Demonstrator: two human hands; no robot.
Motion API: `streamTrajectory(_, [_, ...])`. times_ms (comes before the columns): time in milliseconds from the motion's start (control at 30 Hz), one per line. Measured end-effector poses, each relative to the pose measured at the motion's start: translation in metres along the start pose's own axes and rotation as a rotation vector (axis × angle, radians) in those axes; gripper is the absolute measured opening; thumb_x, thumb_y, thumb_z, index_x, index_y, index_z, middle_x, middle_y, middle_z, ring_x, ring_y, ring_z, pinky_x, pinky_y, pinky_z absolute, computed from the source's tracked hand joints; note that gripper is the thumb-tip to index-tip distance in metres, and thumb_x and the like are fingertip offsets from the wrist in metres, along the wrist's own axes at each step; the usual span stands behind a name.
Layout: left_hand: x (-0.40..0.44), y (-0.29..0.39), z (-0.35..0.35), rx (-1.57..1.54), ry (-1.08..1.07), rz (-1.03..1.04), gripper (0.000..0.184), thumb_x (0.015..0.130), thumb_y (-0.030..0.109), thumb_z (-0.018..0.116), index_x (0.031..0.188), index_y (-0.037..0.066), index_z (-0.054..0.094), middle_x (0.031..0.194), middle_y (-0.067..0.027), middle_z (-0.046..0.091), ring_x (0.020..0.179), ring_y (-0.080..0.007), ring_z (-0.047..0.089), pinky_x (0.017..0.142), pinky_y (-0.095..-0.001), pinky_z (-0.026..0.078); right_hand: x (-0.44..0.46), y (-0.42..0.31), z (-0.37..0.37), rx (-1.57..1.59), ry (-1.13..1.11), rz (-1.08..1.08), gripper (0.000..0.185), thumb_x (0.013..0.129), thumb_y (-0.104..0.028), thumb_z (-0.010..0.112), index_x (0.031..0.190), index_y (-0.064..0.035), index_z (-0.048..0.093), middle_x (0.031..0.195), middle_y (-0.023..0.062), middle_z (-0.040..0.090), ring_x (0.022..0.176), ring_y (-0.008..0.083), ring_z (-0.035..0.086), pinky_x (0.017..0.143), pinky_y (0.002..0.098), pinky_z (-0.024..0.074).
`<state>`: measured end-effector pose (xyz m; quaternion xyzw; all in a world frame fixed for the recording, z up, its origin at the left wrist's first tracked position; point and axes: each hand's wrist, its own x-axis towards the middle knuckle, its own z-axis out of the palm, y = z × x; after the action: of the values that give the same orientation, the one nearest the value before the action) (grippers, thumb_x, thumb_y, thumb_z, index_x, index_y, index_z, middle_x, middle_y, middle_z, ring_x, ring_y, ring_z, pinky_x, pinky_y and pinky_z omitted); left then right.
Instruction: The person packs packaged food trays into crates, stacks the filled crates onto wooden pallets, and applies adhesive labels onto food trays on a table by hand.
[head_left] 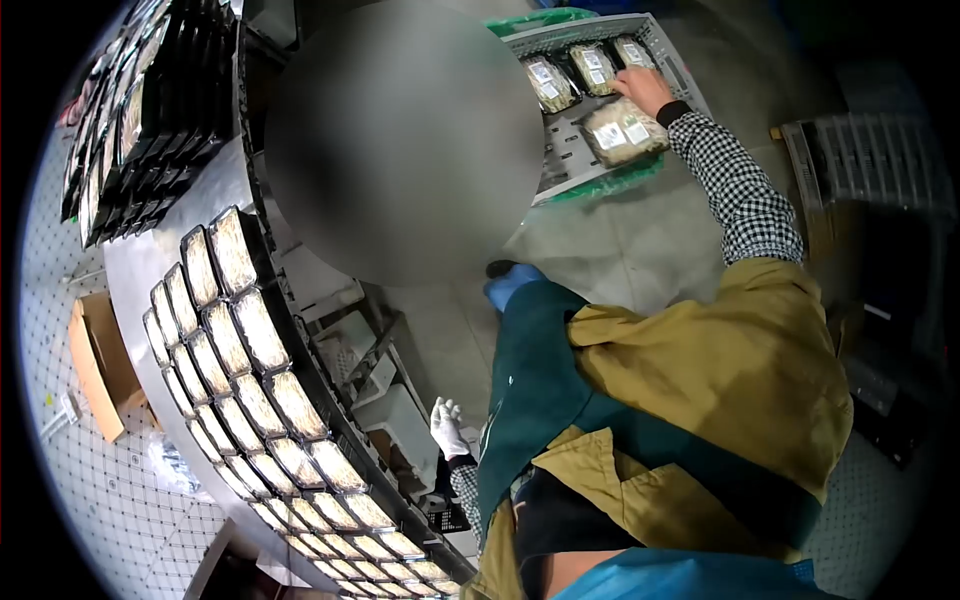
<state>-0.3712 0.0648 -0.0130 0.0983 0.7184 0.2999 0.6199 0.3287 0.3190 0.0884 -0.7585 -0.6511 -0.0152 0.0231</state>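
My right hand (645,90), bare below a black cuff and checked sleeve, reaches over a grey crate (680,72) at the upper right. Its fingers are closed at the upper edge of a wrapped tray of pale food (622,132) with white labels, which looks larger and higher than the others. Beside the fingertips lies another labelled pack (593,68), with more packs on either side. In a white glove, my left hand (447,428) hangs low near the shelving, its slightly bent fingers apart and nothing in them.
Along the left runs a long metal table (150,290) with rows of black trays of pale food (258,325) and tall tray stacks (165,110). A cardboard box (98,365) stands beyond it. Grey crates (870,165) are at the right. A blurred round patch hides the upper middle.
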Motion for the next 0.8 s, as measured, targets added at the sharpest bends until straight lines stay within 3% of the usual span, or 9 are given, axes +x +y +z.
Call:
streamTrajectory(67, [0.000, -0.001, 0.002, -0.010, 0.039, -0.020, 0.034, 0.093, 0.019, 0.051, 0.123, 0.002, 0.047, 0.100, -0.0095, 0.060, 0.073, -0.0165, 0.058, 0.064, -0.0267, 0.049, -0.001, -0.025, -0.022, 0.114, 0.047, -0.150, 0.016, 0.080, -0.022, 0.057, 0.078, -0.0074, 0.064, 0.076, 0.0096, 0.058, 0.073, 0.0273, 0.058, 0.064, 0.0369, 0.0469])
streamTrajectory(100, [-0.002, -0.006, 0.004, -0.004, 0.062, -0.033, 0.034, 0.093, 0.019, 0.050, 0.123, 0.003, 0.048, 0.104, -0.0105, 0.060, 0.074, -0.0150, 0.059, 0.064, -0.0261, 0.049, 0.000, -0.015, -0.001, -0.016, 0.185, -0.539, 0.008, 0.079, -0.016, 0.056, 0.083, -0.0125, 0.063, 0.076, 0.0048, 0.054, 0.075, 0.0218, 0.055, 0.063, 0.0339, 0.0463])
streamTrajectory(133, [-0.005, -0.012, 0.006, -0.002, 0.086, -0.048, 0.033, 0.094, 0.019, 0.049, 0.123, 0.004, 0.048, 0.107, -0.0115, 0.060, 0.074, -0.0135, 0.060, 0.065, -0.0254, 0.049, -0.004, -0.020, 0.012, -0.002, 0.252, -0.665, 0.010, 0.077, -0.013, 0.056, 0.085, -0.0163, 0.062, 0.074, 0.0022, 0.051, 0.074, 0.0185, 0.053, 0.061, 0.0316, 0.0457])
streamTrajectory(333, [-0.041, -0.096, 0.022, -0.166, 0.173, -0.119, 0.037, 0.091, 0.022, 0.055, 0.121, 0.002, 0.050, 0.108, -0.0141, 0.060, 0.078, -0.0195, 0.062, 0.064, -0.0291, 0.051, -0.036, -0.027, 0.088, -0.159, -0.561, -0.252, 0.028, 0.079, -0.036, 0.060, 0.077, -0.0091, 0.067, 0.077, 0.0085, 0.060, 0.080, 0.0256, 0.059, 0.068, 0.0401, 0.0478])
streamTrajectory(400, [-0.061, -0.130, 0.035, -0.268, 0.212, -0.088, 0.038, 0.089, 0.022, 0.058, 0.119, 0.000, 0.050, 0.108, -0.0154, 0.058, 0.088, -0.0230, 0.060, 0.068, -0.0304, 0.052, -0.025, -0.068, 0.102, 0.099, -0.286, -0.314, 0.026, 0.086, -0.030, 0.056, 0.082, -0.0050, 0.064, 0.078, 0.0100, 0.061, 0.079, 0.0275, 0.059, 0.067, 0.0410, 0.0475])
streamTrajectory(533, [-0.112, -0.189, 0.082, -0.513, 0.390, -0.120, 0.039, 0.091, 0.026, 0.054, 0.122, 0.003, 0.049, 0.106, -0.0118, 0.060, 0.086, -0.0211, 0.061, 0.073, -0.0368, 0.049, 0.000, -0.205, 0.078, 0.474, -0.156, -0.666, 0.021, 0.087, -0.026, 0.055, 0.082, -0.0070, 0.062, 0.080, 0.0104, 0.060, 0.078, 0.0291, 0.059, 0.068, 0.0386, 0.0478])
streamTrajectory(600, [-0.137, -0.230, 0.116, -0.657, 0.481, -0.087, 0.038, 0.091, 0.024, 0.053, 0.124, 0.005, 0.048, 0.103, -0.0093, 0.061, 0.082, -0.0180, 0.062, 0.071, -0.0315, 0.050, -0.001, -0.286, 0.068, 0.678, -0.172, -0.876, 0.020, 0.087, -0.026, 0.056, 0.085, -0.0074, 0.062, 0.084, 0.0105, 0.062, 0.080, 0.0293, 0.060, 0.069, 0.0372, 0.0478])
streamTrajectory(733, [-0.209, -0.327, 0.209, -1.020, 0.764, 0.025, 0.041, 0.091, 0.016, 0.051, 0.129, 0.004, 0.042, 0.102, -0.0092, 0.061, 0.076, -0.0151, 0.060, 0.065, -0.0270, 0.048, -0.070, -0.418, 0.035, 0.654, -0.301, -1.351, 0.021, 0.087, -0.025, 0.057, 0.088, -0.0055, 0.063, 0.086, 0.0116, 0.062, 0.081, 0.0299, 0.060, 0.071, 0.0357, 0.0481])
streamTrajectory(800, [-0.259, -0.365, 0.298, -1.184, 0.896, 0.048, 0.041, 0.090, 0.015, 0.051, 0.128, 0.004, 0.043, 0.102, -0.0106, 0.061, 0.074, -0.0158, 0.060, 0.064, -0.0273, 0.048, -0.109, -0.421, 0.019, 0.648, -0.324, -1.557, 0.018, 0.086, -0.022, 0.058, 0.087, -0.0042, 0.063, 0.084, 0.0144, 0.062, 0.079, 0.0308, 0.060, 0.069, 0.0361, 0.0480])
